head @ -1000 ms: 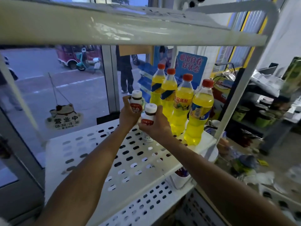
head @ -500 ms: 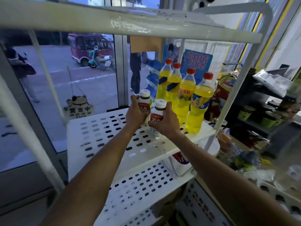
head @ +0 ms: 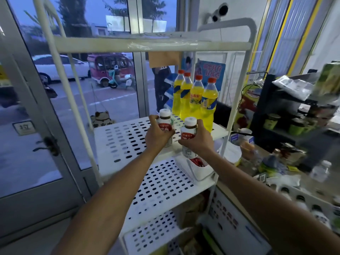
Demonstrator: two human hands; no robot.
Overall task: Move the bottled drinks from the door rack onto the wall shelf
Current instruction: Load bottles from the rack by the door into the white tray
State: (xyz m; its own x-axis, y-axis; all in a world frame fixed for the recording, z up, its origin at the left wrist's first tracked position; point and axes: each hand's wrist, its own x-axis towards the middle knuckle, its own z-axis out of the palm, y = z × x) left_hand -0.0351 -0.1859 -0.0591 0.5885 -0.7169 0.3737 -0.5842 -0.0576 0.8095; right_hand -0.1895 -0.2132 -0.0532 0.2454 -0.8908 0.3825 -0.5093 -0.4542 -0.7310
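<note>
White perforated shelf [head: 119,137]: four yellow bottles [head: 195,100] stand upright, bunched at the back right corner. Lower tier [head: 161,184] holds a white basket [head: 200,172] at its right edge.

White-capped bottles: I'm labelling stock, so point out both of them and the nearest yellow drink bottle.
Farther white-capped bottle [head: 165,114]: head view, white cap.
Nearer white-capped bottle [head: 190,122]: head view, white cap.
Nearest yellow drink bottle [head: 209,102]: head view, label.

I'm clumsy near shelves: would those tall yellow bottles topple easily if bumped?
Probably fairly steady: the yellow bottles look full, so likely heavy. They are tall and slim, so a high knock might tip one. Packed close together, one could topple its neighbours.
</note>
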